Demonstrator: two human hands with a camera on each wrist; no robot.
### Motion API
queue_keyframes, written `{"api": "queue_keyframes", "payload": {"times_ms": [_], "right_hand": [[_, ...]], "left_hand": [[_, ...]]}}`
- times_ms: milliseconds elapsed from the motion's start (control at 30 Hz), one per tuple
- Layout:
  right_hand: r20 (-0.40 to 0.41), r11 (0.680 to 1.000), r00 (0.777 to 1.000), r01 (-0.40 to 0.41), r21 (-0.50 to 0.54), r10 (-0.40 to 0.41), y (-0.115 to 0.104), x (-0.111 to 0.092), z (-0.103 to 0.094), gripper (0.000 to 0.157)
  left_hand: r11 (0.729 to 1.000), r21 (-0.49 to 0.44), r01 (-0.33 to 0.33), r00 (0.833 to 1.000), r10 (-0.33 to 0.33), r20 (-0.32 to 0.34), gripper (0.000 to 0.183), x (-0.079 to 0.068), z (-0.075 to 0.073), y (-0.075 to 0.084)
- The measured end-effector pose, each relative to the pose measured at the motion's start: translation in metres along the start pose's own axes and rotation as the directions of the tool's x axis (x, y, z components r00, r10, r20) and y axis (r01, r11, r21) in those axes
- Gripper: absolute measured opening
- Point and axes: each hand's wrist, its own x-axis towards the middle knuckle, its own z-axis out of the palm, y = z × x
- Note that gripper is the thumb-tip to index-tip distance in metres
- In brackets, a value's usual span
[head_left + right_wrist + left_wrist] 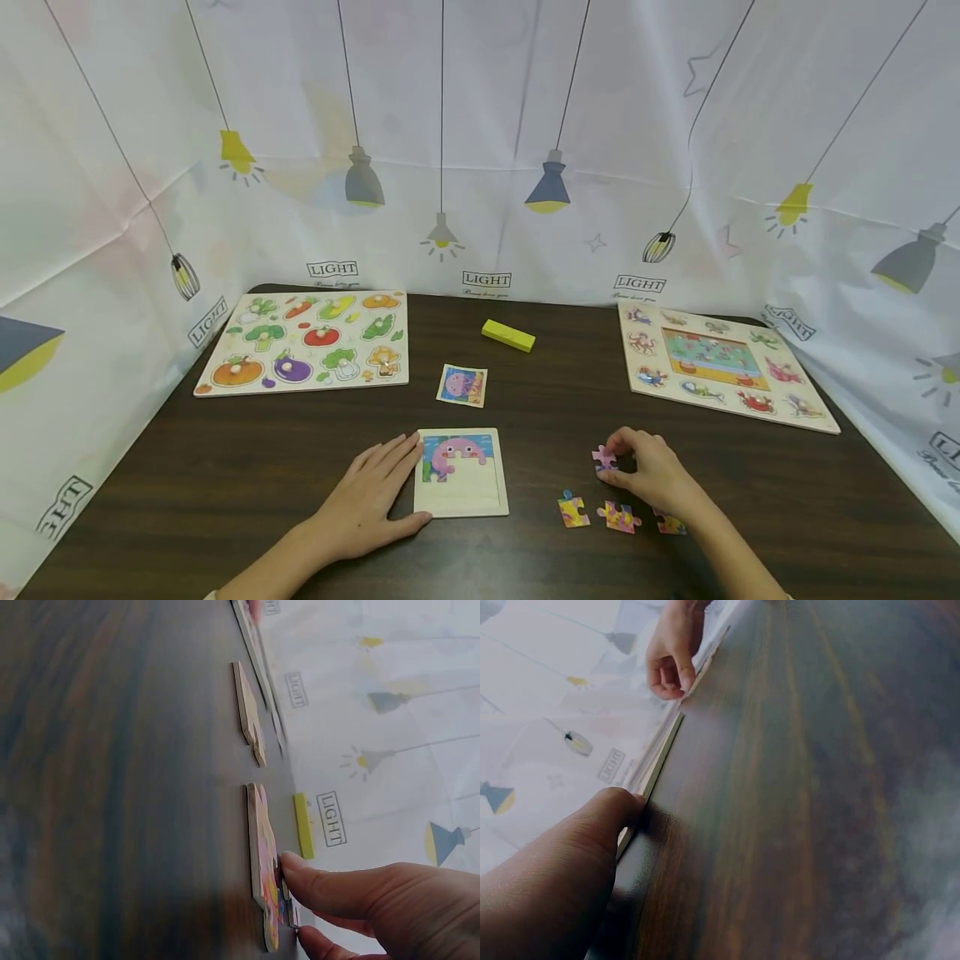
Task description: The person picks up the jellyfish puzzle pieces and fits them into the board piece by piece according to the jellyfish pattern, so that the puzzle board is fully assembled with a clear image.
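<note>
My left hand (377, 500) lies with straight fingers along the left edge of a small wooden puzzle tray (461, 508). In the tray, joined pieces show a pink octopus-like face (459, 450) along the top and left; bare wood shows at the lower right. To the right, my right hand (651, 473) pinches a purple puzzle piece (602, 457) between thumb and fingers, at table level. Nearer me lie a yellow puzzle piece (573, 510), a pink-and-yellow puzzle piece (619, 517) and another piece (670, 523) partly hidden by my right wrist.
A small picture card (461, 386) lies beyond the tray, and a yellow block (508, 335) farther back. A vegetable peg board (302, 342) lies at the back left, a sea-animal board (723, 367) at the back right. A printed curtain (480, 108) encloses the dark table (540, 400).
</note>
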Motion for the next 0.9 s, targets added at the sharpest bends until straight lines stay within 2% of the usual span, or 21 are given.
{"api": "queue_keyframes", "payload": {"times_ms": [100, 200, 433, 600, 733, 833, 900], "right_hand": [[0.001, 1.000, 1.000, -0.010, 0.009, 0.010, 0.000, 0.001, 0.001, 0.041], [0.011, 1.000, 1.000, -0.026, 0.003, 0.026, 0.000, 0.001, 0.001, 0.043], [0.013, 1.000, 1.000, -0.005, 0.017, 0.005, 0.000, 0.002, 0.001, 0.036], [-0.006, 0.999, 1.000, 0.026, 0.032, -0.026, -0.001, 0.003, 0.001, 0.036], [0.007, 0.998, 1.000, -0.024, 0.052, 0.024, -0.005, 0.002, 0.001, 0.038], [0.012, 0.995, 0.998, -0.059, 0.084, 0.058, -0.009, 0.002, 0.001, 0.032], [0.007, 0.992, 0.999, -0.053, 0.113, 0.052, -0.011, 0.002, 0.001, 0.026]], "left_hand": [[1.000, 0.000, -0.002, 1.000, 0.002, -0.002, 0.084, 0.001, 0.000, 0.000], [1.000, -0.002, -0.006, 1.000, 0.006, -0.005, 0.084, 0.001, 0.000, -0.001], [0.999, 0.022, -0.029, 0.999, 0.030, -0.041, 0.082, 0.000, 0.001, -0.002], [0.999, 0.011, -0.030, 0.999, 0.031, -0.040, 0.080, 0.000, 0.001, -0.002], [1.000, 0.002, -0.024, 0.999, 0.024, -0.023, 0.079, 0.000, 0.001, -0.002], [1.000, -0.001, -0.024, 1.000, 0.024, -0.014, 0.078, 0.000, 0.001, -0.001], [1.000, 0.005, -0.024, 1.000, 0.024, -0.011, 0.077, 0.000, 0.002, -0.001]]}}
